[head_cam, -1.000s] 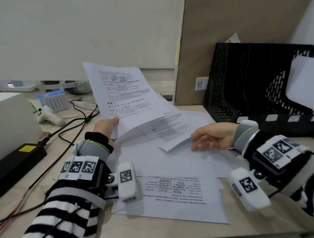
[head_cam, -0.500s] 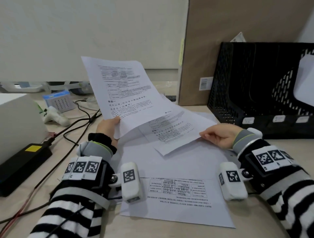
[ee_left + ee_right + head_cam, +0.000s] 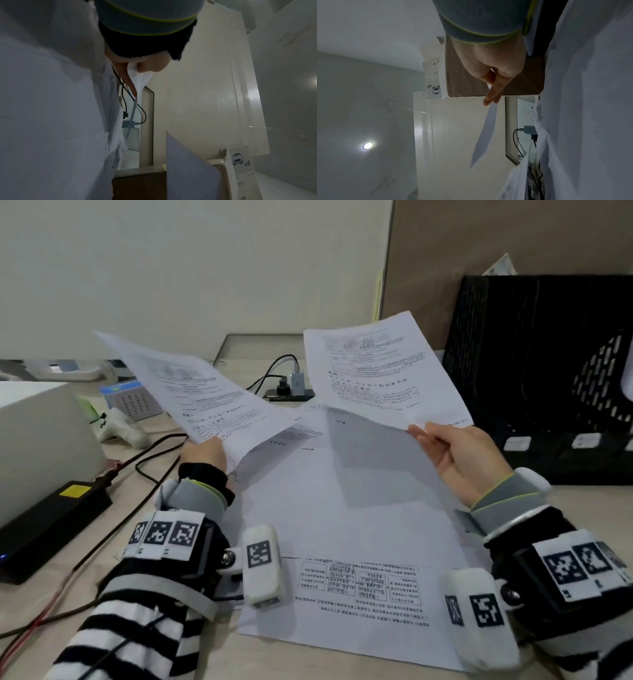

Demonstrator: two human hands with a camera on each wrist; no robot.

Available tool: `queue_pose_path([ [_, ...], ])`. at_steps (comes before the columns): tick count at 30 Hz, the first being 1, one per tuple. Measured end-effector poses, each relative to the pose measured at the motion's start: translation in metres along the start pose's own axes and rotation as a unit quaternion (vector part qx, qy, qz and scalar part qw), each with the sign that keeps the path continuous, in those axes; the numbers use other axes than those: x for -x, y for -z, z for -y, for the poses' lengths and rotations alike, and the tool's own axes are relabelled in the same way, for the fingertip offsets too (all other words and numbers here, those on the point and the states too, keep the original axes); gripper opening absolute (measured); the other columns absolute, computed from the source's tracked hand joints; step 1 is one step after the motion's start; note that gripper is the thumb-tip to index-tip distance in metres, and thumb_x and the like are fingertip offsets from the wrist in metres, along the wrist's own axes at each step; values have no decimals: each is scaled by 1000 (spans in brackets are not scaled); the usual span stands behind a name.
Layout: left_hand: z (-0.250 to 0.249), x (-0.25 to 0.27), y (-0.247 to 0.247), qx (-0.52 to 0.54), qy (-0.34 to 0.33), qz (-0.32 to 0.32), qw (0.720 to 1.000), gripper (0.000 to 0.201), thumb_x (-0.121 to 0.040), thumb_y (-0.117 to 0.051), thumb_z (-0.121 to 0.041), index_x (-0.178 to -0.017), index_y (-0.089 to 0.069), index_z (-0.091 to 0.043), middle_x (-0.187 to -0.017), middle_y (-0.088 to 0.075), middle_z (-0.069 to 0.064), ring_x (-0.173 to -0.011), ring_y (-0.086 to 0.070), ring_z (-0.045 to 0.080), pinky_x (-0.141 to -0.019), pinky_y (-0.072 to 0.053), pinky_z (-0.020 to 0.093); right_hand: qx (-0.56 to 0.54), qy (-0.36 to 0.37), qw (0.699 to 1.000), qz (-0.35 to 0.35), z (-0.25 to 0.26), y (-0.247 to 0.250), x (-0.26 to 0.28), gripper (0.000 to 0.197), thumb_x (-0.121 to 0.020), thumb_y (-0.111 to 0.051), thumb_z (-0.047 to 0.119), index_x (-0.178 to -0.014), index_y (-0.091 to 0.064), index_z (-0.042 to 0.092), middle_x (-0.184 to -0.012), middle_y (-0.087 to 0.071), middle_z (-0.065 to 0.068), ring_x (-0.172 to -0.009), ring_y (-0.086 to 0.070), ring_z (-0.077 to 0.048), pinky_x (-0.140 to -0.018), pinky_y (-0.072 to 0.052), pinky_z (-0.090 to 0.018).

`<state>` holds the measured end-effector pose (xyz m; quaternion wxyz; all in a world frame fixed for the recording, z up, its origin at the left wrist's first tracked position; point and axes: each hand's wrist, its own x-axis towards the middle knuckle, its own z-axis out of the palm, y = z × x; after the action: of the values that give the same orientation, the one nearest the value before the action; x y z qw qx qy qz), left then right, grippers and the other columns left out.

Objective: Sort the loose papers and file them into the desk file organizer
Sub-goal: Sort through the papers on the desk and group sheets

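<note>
My left hand (image 3: 205, 451) pinches the lower edge of a printed sheet (image 3: 202, 395) and holds it tilted above the desk; in the left wrist view the thumb and fingers (image 3: 149, 66) clamp that sheet (image 3: 137, 86). A second printed sheet (image 3: 380, 371) stands raised on the right, its lower right corner pinched by my right hand (image 3: 448, 450), whose fingers (image 3: 493, 92) lie along the paper (image 3: 484, 135). More loose papers (image 3: 342, 525) lie flat on the desk beneath both hands. The black mesh file organizer (image 3: 534, 371) stands at the right, just beyond my right hand.
A black power brick (image 3: 51, 522) and cables (image 3: 147, 453) lie at the left beside a white box (image 3: 37, 440). A charger plug (image 3: 296, 381) sits in a socket at the desk's back. A brown board (image 3: 479, 241) leans behind the organizer.
My right hand has gripped the second sheet and lifted it up off the pile to the right. The left sheet has tipped lower and leftward.
</note>
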<state>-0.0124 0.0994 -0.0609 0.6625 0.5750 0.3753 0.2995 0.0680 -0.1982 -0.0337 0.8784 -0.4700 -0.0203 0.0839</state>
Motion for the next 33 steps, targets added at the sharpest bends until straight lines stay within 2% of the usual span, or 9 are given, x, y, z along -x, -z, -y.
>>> queue_pose_path([
  [2, 1, 2, -4, 46, 0, 36, 998, 33, -86, -52, -17, -118, -57, -17, -109, -66, 6, -93, -64, 29, -83, -55, 42, 0, -17, 999, 35, -2, -5, 6, 11, -95, -43, -6, -91, -53, -7, -62, -69, -8, -62, -72, -16, -50, -53, -14],
  [7, -3, 26, -23, 121, 11, 185, 975, 17, -101, -43, -19, -115, -53, -21, -100, -65, -3, -87, -61, 14, -48, -55, 25, 16, -77, 991, 111, -13, -11, 11, 22, -99, -38, -1, -117, -45, -11, -100, -61, -24, -75, -74, -24, -57, -58, -18],
  [13, -3, 41, -28, 87, 39, 314, 945, 27, -98, -46, -36, -118, -57, -22, -100, -70, -5, -82, -67, 10, -54, -54, 20, 55, -111, 984, 125, -15, -9, 9, 19, -100, -38, 1, -110, -47, -13, -95, -66, -25, -74, -74, -23, -54, -56, -17],
  [17, 2, 42, -26, 66, 14, 362, 930, 31, -96, -48, -6, -126, -52, -12, -105, -67, 1, -71, -70, 7, -55, -54, 20, 196, -84, 973, 90, -20, -6, 8, 15, -98, -47, 9, -106, -59, 6, -78, -74, -5, -60, -69, -8, -39, -43, -13],
  [21, 0, 42, -23, 101, 14, 379, 920, 35, -93, -45, 3, -124, -54, -10, -107, -70, 4, -78, -72, 14, -58, -56, 23, 334, 12, 942, 9, -21, 7, -2, 42, -92, -59, 19, -132, -47, 18, -96, -63, 4, -81, -57, -10, -60, -40, -22],
  [25, -1, 47, -25, 83, 19, 400, 913, 26, -92, -49, -1, -112, -60, -15, -91, -75, -2, -71, -71, 11, -54, -54, 22, 359, 34, 931, 66, -23, 5, -2, 21, -97, -44, 12, -93, -65, 12, -76, -56, 4, -71, -49, -9, -63, -38, -23],
  [27, -2, 50, -24, 55, 17, 416, 908, 25, -85, -60, -4, -106, -60, -18, -85, -74, -5, -67, -70, 9, -52, -53, 20, 360, 41, 929, 82, -24, 3, -2, 25, -97, -43, 10, -99, -68, 5, -76, -55, -2, -64, -46, -9, -58, -36, -21],
  [29, -2, 52, -23, 19, 14, 444, 896, 36, -74, -68, -8, -107, -60, -18, -85, -74, -3, -67, -70, 12, -51, -53, 21, 356, 62, 928, 86, -25, 4, -2, 25, -96, -48, 10, -97, -72, 18, -72, -53, -1, -60, -42, -9, -57, -34, -20],
  [33, 2, 48, -22, 43, 39, 428, 902, 32, -89, -48, 5, -116, -59, -9, -103, -72, 8, -80, -73, 20, -59, -57, 28, 327, 90, 940, 45, -23, 7, -4, 21, -93, -55, 12, -83, -71, 21, -73, -53, -7, -62, -40, -15, -56, -35, -20],
])
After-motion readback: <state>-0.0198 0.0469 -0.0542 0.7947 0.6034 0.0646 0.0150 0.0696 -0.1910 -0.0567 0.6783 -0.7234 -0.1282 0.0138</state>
